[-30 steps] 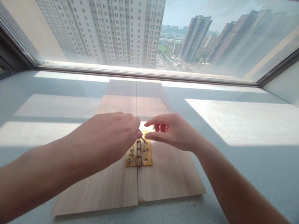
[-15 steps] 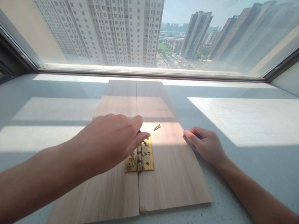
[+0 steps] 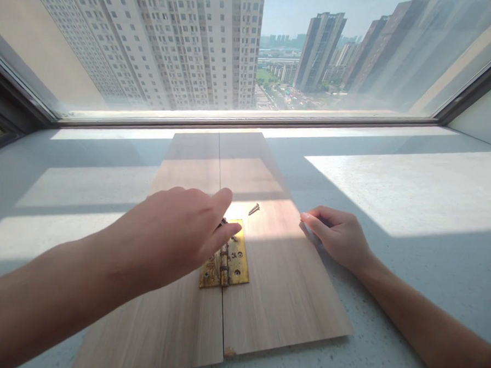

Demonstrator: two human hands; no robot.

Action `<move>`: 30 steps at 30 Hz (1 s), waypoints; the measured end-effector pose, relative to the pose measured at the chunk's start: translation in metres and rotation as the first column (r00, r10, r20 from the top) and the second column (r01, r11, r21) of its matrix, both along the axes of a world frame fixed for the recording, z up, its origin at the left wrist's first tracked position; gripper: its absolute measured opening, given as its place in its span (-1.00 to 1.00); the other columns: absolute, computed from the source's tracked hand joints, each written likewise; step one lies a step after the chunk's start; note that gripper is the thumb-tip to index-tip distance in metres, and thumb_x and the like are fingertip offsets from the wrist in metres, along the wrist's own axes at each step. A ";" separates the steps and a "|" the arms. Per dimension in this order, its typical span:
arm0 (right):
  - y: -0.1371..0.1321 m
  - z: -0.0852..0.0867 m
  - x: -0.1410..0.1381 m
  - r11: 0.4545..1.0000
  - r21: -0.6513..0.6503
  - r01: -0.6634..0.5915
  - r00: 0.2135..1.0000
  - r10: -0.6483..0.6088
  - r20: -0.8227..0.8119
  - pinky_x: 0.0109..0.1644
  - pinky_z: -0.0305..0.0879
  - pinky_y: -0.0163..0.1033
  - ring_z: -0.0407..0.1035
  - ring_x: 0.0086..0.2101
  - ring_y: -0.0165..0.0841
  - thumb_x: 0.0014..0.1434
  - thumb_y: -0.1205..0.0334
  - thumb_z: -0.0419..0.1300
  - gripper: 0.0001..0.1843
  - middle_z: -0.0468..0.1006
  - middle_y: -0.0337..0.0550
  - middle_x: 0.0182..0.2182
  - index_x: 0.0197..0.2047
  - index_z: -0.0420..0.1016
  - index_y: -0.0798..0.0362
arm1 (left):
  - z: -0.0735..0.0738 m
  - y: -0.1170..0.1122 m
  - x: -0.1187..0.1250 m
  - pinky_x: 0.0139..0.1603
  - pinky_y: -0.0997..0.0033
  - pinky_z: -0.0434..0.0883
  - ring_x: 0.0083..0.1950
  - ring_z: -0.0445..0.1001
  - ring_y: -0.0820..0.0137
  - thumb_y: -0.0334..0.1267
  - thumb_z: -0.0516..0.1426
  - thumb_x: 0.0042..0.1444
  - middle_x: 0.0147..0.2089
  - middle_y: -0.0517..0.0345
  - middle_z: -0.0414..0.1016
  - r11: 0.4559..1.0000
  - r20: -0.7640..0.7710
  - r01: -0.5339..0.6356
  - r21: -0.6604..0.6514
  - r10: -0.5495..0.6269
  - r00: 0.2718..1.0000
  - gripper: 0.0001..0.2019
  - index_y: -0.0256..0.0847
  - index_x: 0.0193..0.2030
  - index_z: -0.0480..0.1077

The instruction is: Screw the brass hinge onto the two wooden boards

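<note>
Two pale wooden boards [image 3: 276, 295] lie side by side with a narrow seam between them. Across the seam sits a worn brass butt hinge [image 3: 243, 261], its knuckle along the join. My left hand [image 3: 185, 230] is closed above the upper part of the hinge. A bit of dark metal shows between its thumb and forefinger; the rest is hidden behind the hand. Two loose screws [image 3: 254, 208] lie on the right board, just beyond the hinge. My right hand [image 3: 337, 233] is closed, thumb and fingertips at the right board's outer edge.
The boards rest on a pale speckled window sill [image 3: 409, 280] with bright sun patches and shadows. A dark window frame [image 3: 249, 121] runs behind the boards' far ends. Tall buildings stand outside the glass.
The left hand has turned slightly over the hinge, its thumb lower. The right hand keeps its place at the board's edge. The view has shifted a little.
</note>
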State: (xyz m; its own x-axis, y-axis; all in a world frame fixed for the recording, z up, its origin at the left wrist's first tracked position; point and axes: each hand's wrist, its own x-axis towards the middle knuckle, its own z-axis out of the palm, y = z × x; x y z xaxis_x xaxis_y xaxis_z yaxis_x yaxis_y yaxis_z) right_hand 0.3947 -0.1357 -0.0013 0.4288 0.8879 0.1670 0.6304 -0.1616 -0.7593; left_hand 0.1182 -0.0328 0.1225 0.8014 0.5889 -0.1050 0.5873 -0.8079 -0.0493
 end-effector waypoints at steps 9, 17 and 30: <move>0.000 0.004 -0.003 0.999 0.000 -0.036 0.999 0.036 -0.006 -0.44 0.08 -0.23 0.19 -0.55 -0.36 0.18 -0.13 0.16 -0.54 0.34 -0.23 -0.65 -0.58 0.47 0.02 | 0.000 -0.006 0.005 -0.47 0.33 0.00 -0.51 0.28 0.33 -0.33 -0.07 0.37 -0.45 0.18 0.39 0.969 0.005 0.239 -0.057 -0.239 0.971 -0.80 -0.09 -0.33 0.17; 0.000 0.000 0.000 0.999 -0.017 -0.044 0.999 0.044 0.005 -0.41 0.12 -0.23 0.24 -0.52 -0.35 0.20 -0.12 0.16 -0.54 0.39 -0.22 -0.61 -0.56 0.49 0.03 | 0.009 -0.003 0.001 -0.51 0.30 -0.05 -0.58 0.19 0.27 -0.08 -0.19 0.44 -0.58 0.08 0.31 1.000 -0.164 -0.020 -0.006 0.019 0.986 -0.52 -0.09 -0.52 0.21; 0.000 0.000 0.002 0.998 -0.033 -0.050 0.997 0.052 0.062 -0.40 0.16 -0.23 0.28 -0.51 -0.33 0.22 -0.13 0.16 -0.54 0.42 -0.22 -0.59 -0.54 0.52 0.02 | 0.010 0.001 0.006 -0.52 0.37 0.04 -0.53 0.30 0.33 -0.16 0.05 0.35 -0.51 0.14 0.39 0.990 -0.017 -0.012 -0.143 0.010 1.000 -0.68 -0.14 -0.46 0.27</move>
State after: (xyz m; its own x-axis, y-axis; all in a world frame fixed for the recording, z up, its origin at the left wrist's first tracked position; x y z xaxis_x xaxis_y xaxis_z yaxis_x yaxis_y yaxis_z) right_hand 0.3968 -0.1355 -0.0016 0.3727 0.9134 0.1636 0.6849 -0.1518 -0.7127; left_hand 0.1245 -0.0314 0.1325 0.7923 0.5758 -0.2018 0.5964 -0.8006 0.0572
